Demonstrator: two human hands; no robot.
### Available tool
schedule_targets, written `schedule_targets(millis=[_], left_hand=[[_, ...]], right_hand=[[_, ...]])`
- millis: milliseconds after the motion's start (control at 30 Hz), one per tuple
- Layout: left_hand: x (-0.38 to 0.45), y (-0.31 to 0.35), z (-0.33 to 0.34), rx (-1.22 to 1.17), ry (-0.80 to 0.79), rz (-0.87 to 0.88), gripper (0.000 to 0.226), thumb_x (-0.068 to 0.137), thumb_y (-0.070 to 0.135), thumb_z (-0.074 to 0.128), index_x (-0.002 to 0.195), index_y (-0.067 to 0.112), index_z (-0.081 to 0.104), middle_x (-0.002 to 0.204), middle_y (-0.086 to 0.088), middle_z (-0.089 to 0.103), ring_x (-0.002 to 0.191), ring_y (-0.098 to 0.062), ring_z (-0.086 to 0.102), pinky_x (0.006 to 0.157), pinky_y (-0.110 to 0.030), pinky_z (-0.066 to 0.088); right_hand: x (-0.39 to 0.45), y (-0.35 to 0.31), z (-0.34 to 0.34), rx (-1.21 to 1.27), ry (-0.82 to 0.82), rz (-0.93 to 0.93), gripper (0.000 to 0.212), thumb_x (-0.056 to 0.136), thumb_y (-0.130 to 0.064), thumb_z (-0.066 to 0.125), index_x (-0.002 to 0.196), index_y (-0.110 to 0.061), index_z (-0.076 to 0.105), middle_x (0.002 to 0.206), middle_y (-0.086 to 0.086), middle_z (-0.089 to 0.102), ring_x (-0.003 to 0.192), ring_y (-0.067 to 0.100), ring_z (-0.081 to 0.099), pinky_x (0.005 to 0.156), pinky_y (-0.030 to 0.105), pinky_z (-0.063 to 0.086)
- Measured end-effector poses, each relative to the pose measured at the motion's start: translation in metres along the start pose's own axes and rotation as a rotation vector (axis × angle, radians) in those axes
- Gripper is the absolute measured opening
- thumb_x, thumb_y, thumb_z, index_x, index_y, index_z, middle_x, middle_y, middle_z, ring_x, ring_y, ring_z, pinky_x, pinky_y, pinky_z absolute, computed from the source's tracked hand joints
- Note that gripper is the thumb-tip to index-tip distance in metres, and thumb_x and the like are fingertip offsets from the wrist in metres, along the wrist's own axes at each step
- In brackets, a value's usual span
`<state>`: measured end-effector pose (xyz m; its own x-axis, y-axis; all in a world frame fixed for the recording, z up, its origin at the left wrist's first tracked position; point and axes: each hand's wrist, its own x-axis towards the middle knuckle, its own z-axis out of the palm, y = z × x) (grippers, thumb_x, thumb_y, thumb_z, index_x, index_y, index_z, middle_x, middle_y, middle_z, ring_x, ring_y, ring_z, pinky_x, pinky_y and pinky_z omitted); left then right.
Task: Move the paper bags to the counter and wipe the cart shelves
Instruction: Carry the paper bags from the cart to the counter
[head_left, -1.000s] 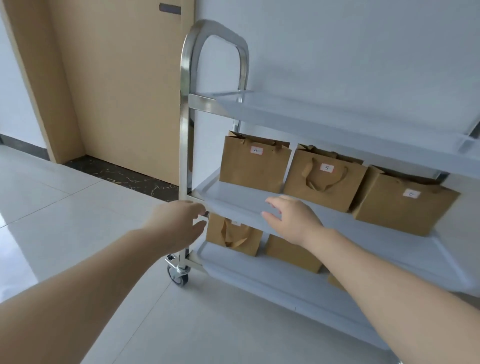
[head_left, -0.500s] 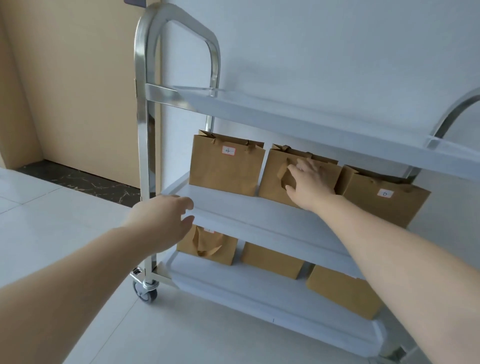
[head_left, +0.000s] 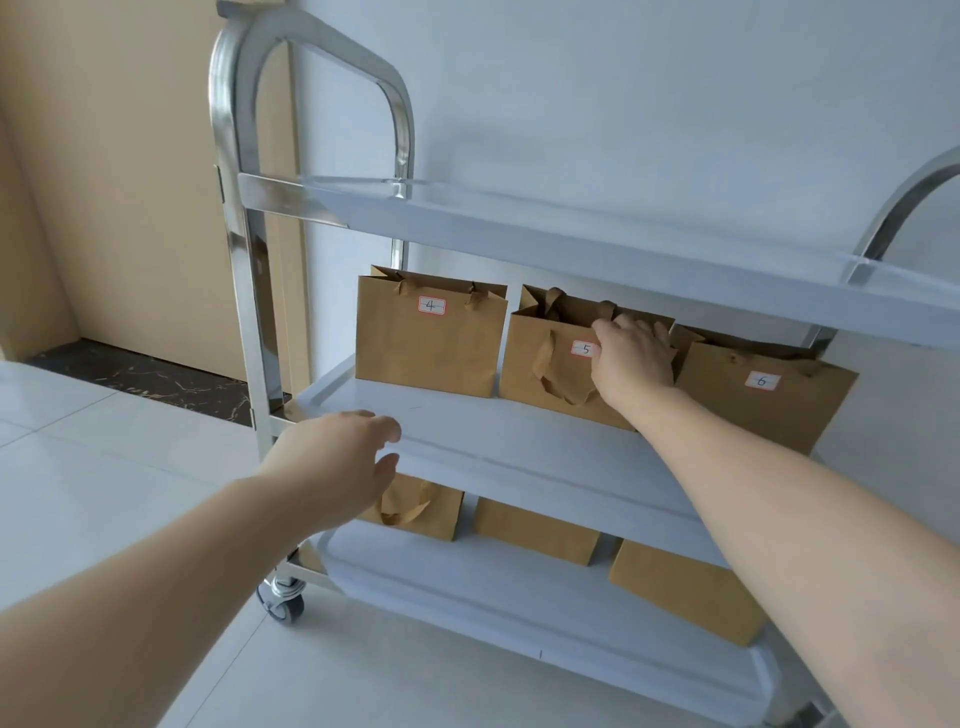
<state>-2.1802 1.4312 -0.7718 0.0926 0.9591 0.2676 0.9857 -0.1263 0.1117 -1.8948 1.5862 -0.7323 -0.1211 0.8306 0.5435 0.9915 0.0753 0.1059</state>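
The right hand (head_left: 631, 358) grips the top edge of bag 5 (head_left: 556, 374), between bags 4 (head_left: 428, 343) and 6 (head_left: 763, 395). The left hand (head_left: 337, 457), fingers loose and holding nothing, hovers at the middle shelf's (head_left: 519, 447) front edge.

Bottom-shelf bags (head_left: 535, 530): tops hidden behind middle shelf (head_left: 519, 452), labels unseen. Right hand (head_left: 631, 358) covers bag 5 (head_left: 550, 364) rim; grip unclear. Cart's (head_left: 234, 208) right handle cut off.

Brown paper bags (head_left: 431, 343) on a pale grey cart (head_left: 519, 441), dark marbled threshold (head_left: 145, 382).
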Motion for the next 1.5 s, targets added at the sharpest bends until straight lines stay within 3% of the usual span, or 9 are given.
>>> schedule_targets(millis=[67, 300, 700, 967, 1067, 1267, 1333, 1433, 1500], left_hand=[[-0.002, 0.005, -0.002, 0.001, 0.005, 0.011, 0.030, 0.094, 0.038, 0.042, 0.121, 0.031, 0.054, 0.115, 0.013, 0.061, 0.099, -0.013, 0.060, 0.077, -0.032, 0.054], [-0.012, 0.018, -0.016, -0.018, 0.037, 0.047, 0.032, 0.094, 0.037, 0.042, 0.125, 0.031, 0.050, 0.119, 0.010, 0.059, 0.099, -0.016, 0.060, 0.077, -0.034, 0.054], [-0.021, 0.023, -0.049, -0.239, 0.106, 0.047, 0.059, 0.093, 0.032, 0.055, 0.143, 0.026, 0.025, 0.146, 0.001, 0.036, 0.116, -0.020, 0.053, 0.089, -0.032, 0.048], [-0.010, 0.013, -0.078, -0.300, 0.072, 0.089, 0.068, 0.086, 0.034, 0.065, 0.142, 0.030, 0.028, 0.148, 0.005, 0.028, 0.124, -0.018, 0.043, 0.093, -0.025, 0.037], [-0.002, 0.012, -0.078, -0.339, -0.023, 0.058, 0.061, 0.082, 0.039, 0.067, 0.135, 0.034, 0.038, 0.137, 0.005, 0.037, 0.118, -0.021, 0.047, 0.097, -0.034, 0.042], [0.008, 0.022, -0.066, -0.399, -0.064, 0.005, 0.038, 0.083, 0.041, 0.066, 0.119, 0.035, 0.054, 0.124, 0.002, 0.048, 0.107, -0.020, 0.050, 0.087, -0.031, 0.041], [0.010, 0.024, -0.066, -0.399, -0.064, 0.010, 0.030, 0.083, 0.038, 0.067, 0.111, 0.033, 0.056, 0.120, 0.003, 0.051, 0.101, -0.019, 0.050, 0.087, -0.034, 0.044], [0.010, 0.026, -0.065, -0.377, -0.050, 0.024, 0.018, 0.085, 0.029, 0.067, 0.101, 0.028, 0.059, 0.119, 0.006, 0.058, 0.087, -0.016, 0.052, 0.076, -0.030, 0.043], [0.009, 0.028, -0.064, -0.369, -0.020, 0.028, 0.013, 0.086, 0.026, 0.066, 0.096, 0.028, 0.058, 0.119, 0.007, 0.061, 0.087, -0.016, 0.054, 0.073, -0.028, 0.042]], right_hand=[[-0.007, 0.001, -0.002, 0.028, 0.021, -0.008, 0.015, 0.091, -0.014, 0.050, 0.103, -0.015, 0.059, 0.105, 0.007, 0.061, 0.103, 0.029, 0.052, 0.099, 0.042, 0.030], [-0.040, -0.001, -0.022, 0.143, 0.058, -0.089, 0.018, 0.095, -0.016, 0.046, 0.105, -0.013, 0.061, 0.104, 0.007, 0.062, 0.102, 0.030, 0.052, 0.107, 0.044, 0.024], [-0.080, -0.039, -0.069, 0.329, 0.129, -0.320, 0.017, 0.093, -0.015, 0.054, 0.105, -0.012, 0.065, 0.100, 0.003, 0.066, 0.100, 0.028, 0.055, 0.108, 0.043, 0.025], [-0.083, -0.058, -0.085, 0.398, 0.087, -0.517, 0.013, 0.091, -0.015, 0.057, 0.100, -0.012, 0.067, 0.095, 0.002, 0.065, 0.096, 0.025, 0.054, 0.097, 0.039, 0.036], [-0.084, -0.058, -0.084, 0.423, 0.017, -0.524, 0.016, 0.093, -0.017, 0.055, 0.103, -0.013, 0.066, 0.099, 0.001, 0.063, 0.101, 0.024, 0.051, 0.098, 0.038, 0.035], [-0.086, -0.056, -0.081, 0.486, -0.020, -0.504, 0.020, 0.093, -0.017, 0.056, 0.109, -0.012, 0.065, 0.107, 0.005, 0.056, 0.106, 0.023, 0.048, 0.092, 0.034, 0.039], [-0.086, -0.056, -0.083, 0.482, -0.021, -0.483, 0.022, 0.091, -0.019, 0.060, 0.111, -0.012, 0.064, 0.117, 0.007, 0.052, 0.114, 0.025, 0.045, 0.098, 0.039, 0.040], [-0.081, -0.054, -0.087, 0.455, -0.060, -0.447, 0.030, 0.088, -0.024, 0.063, 0.117, -0.016, 0.059, 0.141, 0.008, 0.043, 0.133, 0.027, 0.036, 0.111, 0.043, 0.028], [-0.078, -0.052, -0.090, 0.442, -0.111, -0.428, 0.039, 0.088, -0.028, 0.062, 0.124, -0.019, 0.051, 0.137, 0.003, 0.049, 0.130, 0.024, 0.040, 0.111, 0.047, 0.025]])
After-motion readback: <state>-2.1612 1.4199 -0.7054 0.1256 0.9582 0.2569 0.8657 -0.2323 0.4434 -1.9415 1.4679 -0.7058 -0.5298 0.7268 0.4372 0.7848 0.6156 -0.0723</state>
